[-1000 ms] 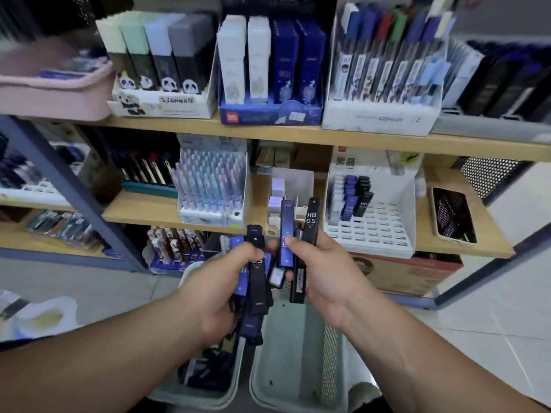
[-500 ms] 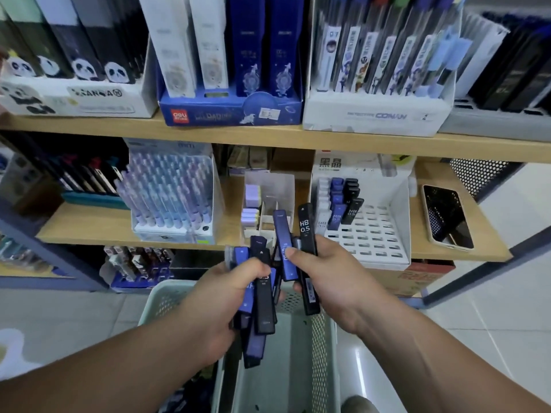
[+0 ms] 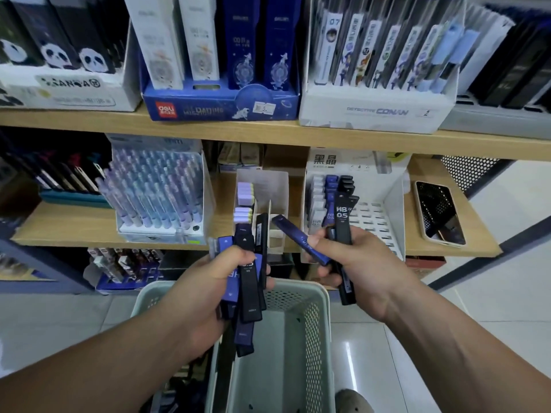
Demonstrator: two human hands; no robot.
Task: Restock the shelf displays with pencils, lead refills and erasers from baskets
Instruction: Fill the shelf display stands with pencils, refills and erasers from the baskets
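**A:** From the head view, starting with the left hand (image 3: 208, 287)?

**B:** Wrapped round a fanned bundle of slim black and blue plastic lead refill cases (image 3: 249, 281). Thumb pressed across the front, fingers curled behind. Bundle upright above the far left corner of a pale green perforated plastic basket (image 3: 313, 329).

**A:** And the right hand (image 3: 366, 263)?

**B:** Closed on two cases. Slim blue plastic lead refill case (image 3: 298, 238) pinched under the thumb, tilted up and to the left. Black plastic lead refill case marked HB 0.5 (image 3: 342, 216) gripped upright in the curled fingers. Apart from the left hand, just in front of the white cardboard lead refill display (image 3: 393, 204) on the middle wooden shelf (image 3: 74, 225).

**A:** Inside that display?

**B:** Rows of grey, blue and black refill cases (image 3: 330, 186) standing at its left side, with the slotted white tray to their right.

**A:** Left of it?

**B:** Small white card eraser holder (image 3: 268, 186), with lilac erasers (image 3: 245, 192) stacked in its left compartment. Further left, a clear plastic stand of lilac and pale blue pencils (image 3: 155, 192).

**A:** Right end of that shelf?

**B:** Dark-screened phone in a pale case (image 3: 438, 213), lying flat.

**A:** Top shelf?

**B:** White panda-printed box (image 3: 68, 90) at the left, then a blue Deli box of white and navy packs (image 3: 220, 105), then a white Detective Conan box of carded pencils (image 3: 372, 114).
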